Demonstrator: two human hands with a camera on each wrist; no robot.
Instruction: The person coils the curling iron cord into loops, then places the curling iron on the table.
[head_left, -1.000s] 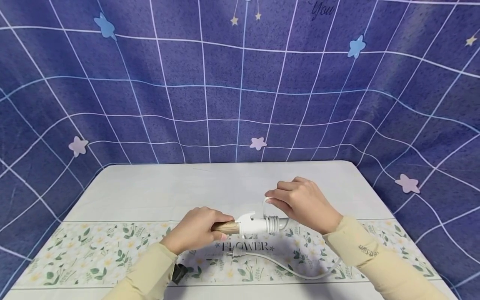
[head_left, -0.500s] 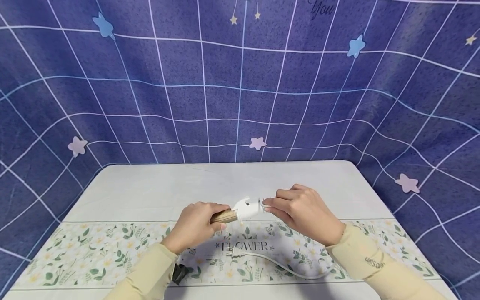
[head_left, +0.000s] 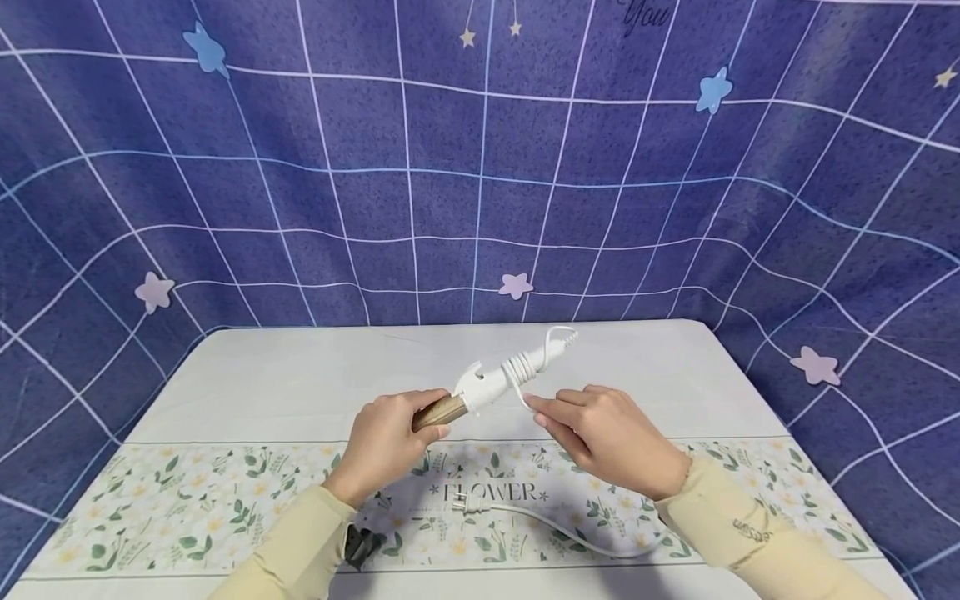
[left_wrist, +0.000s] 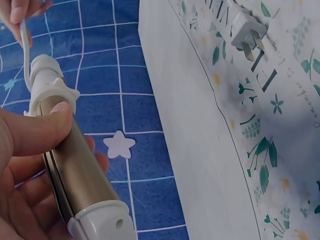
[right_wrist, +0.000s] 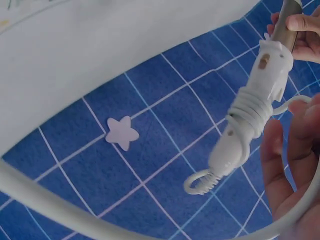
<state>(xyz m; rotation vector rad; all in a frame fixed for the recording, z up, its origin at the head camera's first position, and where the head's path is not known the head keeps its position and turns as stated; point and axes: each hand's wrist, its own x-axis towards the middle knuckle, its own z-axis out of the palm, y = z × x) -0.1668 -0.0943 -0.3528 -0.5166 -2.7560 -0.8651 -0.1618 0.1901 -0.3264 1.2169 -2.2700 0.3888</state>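
Observation:
A curling iron point(head_left: 487, 387) with a white handle and a gold barrel point(left_wrist: 82, 165) is held above the table, its handle tilted up to the right. My left hand point(head_left: 393, 433) grips the barrel, thumb on top in the left wrist view. Several turns of white cord point(right_wrist: 250, 111) wrap the handle. My right hand point(head_left: 607, 433) pinches the cord between thumb and forefinger, just right of the handle. The cord's free end, with its two-pin plug point(head_left: 471, 502), lies on the table below the hands.
The table point(head_left: 315, 375) has a white cover with a floral band. A small black object point(head_left: 363, 546) sits by the left sleeve, partly hidden. Behind the table hangs a blue gridded curtain point(head_left: 450, 208) with stars.
The curling iron has swung from nearly level to tilted, handle end up and away. My right hand has moved slightly down with the cord, and the wrapped turns now show fully.

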